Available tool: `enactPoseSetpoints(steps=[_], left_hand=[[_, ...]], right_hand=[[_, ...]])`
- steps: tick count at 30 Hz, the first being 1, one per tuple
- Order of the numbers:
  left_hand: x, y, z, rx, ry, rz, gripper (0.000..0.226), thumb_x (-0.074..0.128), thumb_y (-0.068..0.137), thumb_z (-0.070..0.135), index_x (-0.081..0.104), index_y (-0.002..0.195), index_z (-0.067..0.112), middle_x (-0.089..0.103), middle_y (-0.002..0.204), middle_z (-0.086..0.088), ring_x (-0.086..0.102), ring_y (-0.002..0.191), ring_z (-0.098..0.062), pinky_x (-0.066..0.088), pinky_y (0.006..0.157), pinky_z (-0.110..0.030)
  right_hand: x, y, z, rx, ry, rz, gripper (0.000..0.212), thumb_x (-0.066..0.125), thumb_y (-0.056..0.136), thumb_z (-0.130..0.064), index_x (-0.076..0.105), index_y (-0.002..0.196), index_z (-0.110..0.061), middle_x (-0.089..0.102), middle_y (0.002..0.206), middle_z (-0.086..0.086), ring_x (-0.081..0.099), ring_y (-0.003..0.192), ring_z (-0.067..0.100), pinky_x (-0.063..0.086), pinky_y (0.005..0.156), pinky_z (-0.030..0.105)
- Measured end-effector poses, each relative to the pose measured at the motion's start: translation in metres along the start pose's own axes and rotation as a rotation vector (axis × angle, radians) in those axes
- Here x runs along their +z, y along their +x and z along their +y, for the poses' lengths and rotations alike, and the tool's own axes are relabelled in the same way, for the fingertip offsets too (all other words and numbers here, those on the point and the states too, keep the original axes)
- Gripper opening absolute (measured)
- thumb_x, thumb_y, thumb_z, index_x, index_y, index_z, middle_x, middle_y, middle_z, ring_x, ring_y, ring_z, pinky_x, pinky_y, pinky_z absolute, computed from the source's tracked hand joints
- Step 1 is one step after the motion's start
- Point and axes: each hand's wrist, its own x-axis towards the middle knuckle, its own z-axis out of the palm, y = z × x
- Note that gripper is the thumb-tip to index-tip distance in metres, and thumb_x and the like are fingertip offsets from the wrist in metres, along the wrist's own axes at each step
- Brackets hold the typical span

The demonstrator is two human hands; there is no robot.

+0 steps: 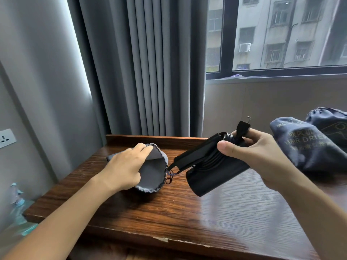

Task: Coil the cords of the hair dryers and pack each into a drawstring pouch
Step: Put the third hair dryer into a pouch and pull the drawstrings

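Note:
A black hair dryer with its handle folded and its cord wound round the body hangs above the wooden table. My right hand grips it from the right, and the plug sticks up between the fingers. Just left of the dryer lies an empty grey drawstring pouch with its mouth turned toward the dryer. My left hand holds the pouch's upper rim and keeps the mouth wide. The pouch's drawstring dangles at the rim, close to the folded handle's tip.
Two filled dark pouches printed with "HAIR DRIER" lie at the table's right end. Grey curtains and a window stand behind the table. A wall socket is at the far left, with plastic bottles below it.

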Motion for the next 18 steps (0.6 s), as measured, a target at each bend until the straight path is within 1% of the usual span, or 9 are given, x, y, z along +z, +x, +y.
enactPoseSetpoints(steps=[2,5,7,8,10,12,15,18], left_hand=[[-0.011,0.004,0.004,0.005,-0.123,-0.029,0.086,0.065,0.084,0.010,0.026,0.158,0.026,0.039,0.144,0.011,0.058,0.111,-0.019,0.044,0.075,-0.027],[-0.024,0.006,0.009,0.012,-0.293,-0.092,0.093,0.067,0.080,0.006,0.025,0.154,0.040,0.041,0.137,0.020,0.059,0.105,-0.014,0.055,0.081,-0.035],[-0.029,0.007,0.011,0.025,-0.391,-0.129,0.096,0.067,0.076,0.002,0.027,0.149,0.048,0.041,0.130,0.024,0.058,0.107,-0.011,0.057,0.085,-0.037],[-0.031,0.008,0.010,0.042,-0.431,-0.144,0.094,0.069,0.075,0.002,0.030,0.147,0.047,0.042,0.128,0.025,0.057,0.109,-0.009,0.056,0.087,-0.037],[-0.033,0.008,0.009,0.079,-0.486,-0.166,0.085,0.076,0.075,0.010,0.038,0.141,0.047,0.045,0.125,0.026,0.055,0.114,-0.005,0.055,0.092,-0.034],[-0.031,0.008,0.011,0.093,-0.503,-0.164,0.077,0.080,0.076,0.017,0.044,0.137,0.045,0.048,0.123,0.023,0.057,0.114,-0.004,0.055,0.093,-0.032],[-0.026,0.009,0.018,0.070,-0.467,-0.158,0.068,0.076,0.078,0.011,0.046,0.133,0.037,0.049,0.119,0.016,0.058,0.107,-0.009,0.057,0.087,-0.037],[-0.020,0.008,0.023,0.041,-0.466,-0.175,0.070,0.078,0.081,0.010,0.044,0.136,0.035,0.049,0.119,0.014,0.057,0.108,-0.011,0.058,0.086,-0.037]], right_hand=[[0.013,0.001,0.003,-0.015,0.048,0.015,0.024,0.089,0.058,-0.034,0.078,0.077,-0.026,0.079,0.085,0.007,0.076,0.078,0.019,0.057,0.070,0.030],[0.035,0.004,0.011,-0.003,0.107,0.055,0.024,0.090,0.063,-0.032,0.080,0.083,-0.024,0.080,0.088,0.010,0.077,0.082,0.026,0.059,0.074,0.037],[0.047,0.007,0.018,-0.007,0.080,0.103,0.023,0.092,0.066,-0.033,0.080,0.084,-0.025,0.080,0.088,0.008,0.077,0.088,0.029,0.062,0.081,0.046],[0.052,0.008,0.022,-0.016,0.042,0.122,0.022,0.093,0.069,-0.033,0.080,0.085,-0.025,0.080,0.088,0.006,0.077,0.090,0.029,0.062,0.085,0.049],[0.059,0.009,0.031,-0.029,-0.045,0.140,0.023,0.093,0.072,-0.037,0.080,0.087,-0.027,0.080,0.087,0.000,0.076,0.090,0.024,0.061,0.088,0.053],[0.064,0.010,0.037,-0.021,-0.100,0.160,0.028,0.091,0.071,-0.046,0.079,0.089,-0.028,0.079,0.086,-0.004,0.075,0.088,0.019,0.060,0.087,0.053],[0.070,0.009,0.042,-0.034,-0.169,0.182,0.034,0.088,0.069,-0.056,0.078,0.089,-0.030,0.078,0.085,-0.009,0.074,0.086,0.014,0.061,0.084,0.050],[0.072,0.008,0.044,-0.048,-0.226,0.204,0.038,0.086,0.068,-0.061,0.077,0.089,-0.031,0.077,0.084,-0.014,0.074,0.085,0.012,0.061,0.082,0.047]])
